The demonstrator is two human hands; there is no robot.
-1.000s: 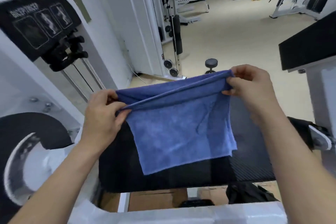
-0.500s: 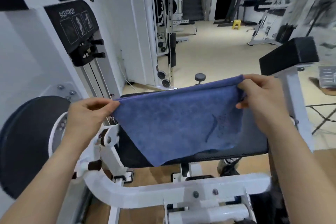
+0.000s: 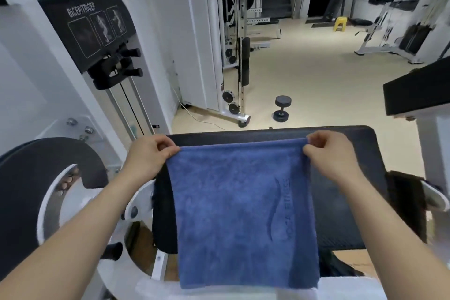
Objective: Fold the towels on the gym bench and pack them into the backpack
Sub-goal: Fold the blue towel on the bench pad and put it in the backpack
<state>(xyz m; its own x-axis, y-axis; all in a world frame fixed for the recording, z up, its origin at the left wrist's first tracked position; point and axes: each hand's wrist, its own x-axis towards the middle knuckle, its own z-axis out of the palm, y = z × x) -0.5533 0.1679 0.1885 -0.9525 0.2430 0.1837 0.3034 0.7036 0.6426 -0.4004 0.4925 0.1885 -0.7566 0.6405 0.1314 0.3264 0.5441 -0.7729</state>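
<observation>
A blue towel point(image 3: 243, 214), folded double with an embossed logo on its right side, hangs in front of me over the black padded gym bench point(image 3: 348, 178). My left hand point(image 3: 148, 158) pinches its top left corner and my right hand point(image 3: 333, 156) pinches its top right corner, keeping the top edge taut near the bench's far edge. The towel's lower edge reaches past the bench's near edge. A dark shape point(image 3: 341, 268), perhaps the backpack, lies under the bench, mostly hidden.
A white biceps/triceps machine point(image 3: 80, 39) with a black round pad point(image 3: 31, 173) stands on the left. A black dumbbell point(image 3: 282, 108) lies on the floor beyond the bench. Another black pad on a white post point(image 3: 418, 92) rises at right. A cable rack point(image 3: 233, 56) stands behind.
Both hands have lowered the towel toward the bench and drawn its top edge straight. The towel now hangs flat and longer over the pad. My view has tipped downward.
</observation>
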